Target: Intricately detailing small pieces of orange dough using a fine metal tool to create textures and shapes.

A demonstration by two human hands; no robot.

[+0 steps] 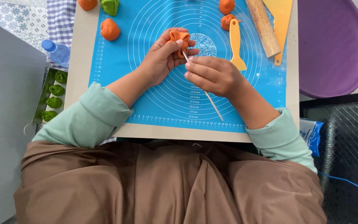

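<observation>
**Orange dough piece pinched and worked with a thin stick over the blue mat**

Far left, beside the board: a narrow tray (39, 107) holding four finished green dough shapes (54, 102), folded and set in a row. Just above it, a small plastic water bottle (57, 52) lying on checked cloth.

On the blue silicone mat (154, 103), upper left: an orange dough ball (110, 29), another orange piece (87, 3) cut off by the top edge, and a green folded lump (110, 6) next to it. None of these three touched at present.

Centre: left hand (162, 60) raised just over the mat's ringed middle, fingers (178, 42) curled and pinching the orange dough piece (179, 40), already gathered into folds at the top. Right hand (212, 74) just beside it, fingers pressed together around a thin pale stick (204, 89), tip up against the dough, tail slanting down toward the near edge of the mat.

Judged from the layout: green batch shaped and trayed, orange batch partly under way, one piece in hand mid-shaping, several orange lumps apparently not yet shaped.

Right of centre: two more orange dough lumps (226, 14) near the top edge, a yellow plastic spatula tool (236, 45) lying partly over one of them, a wooden rolling pin (263, 27) on a slant, and a yellow scraper (281, 20) partly under it.

Far right, off the worktop (83, 62): a purple round seat or lid (332, 45), exact kind unclear, and a blue-and-white packet (311, 135) by the right sleeve.
</observation>
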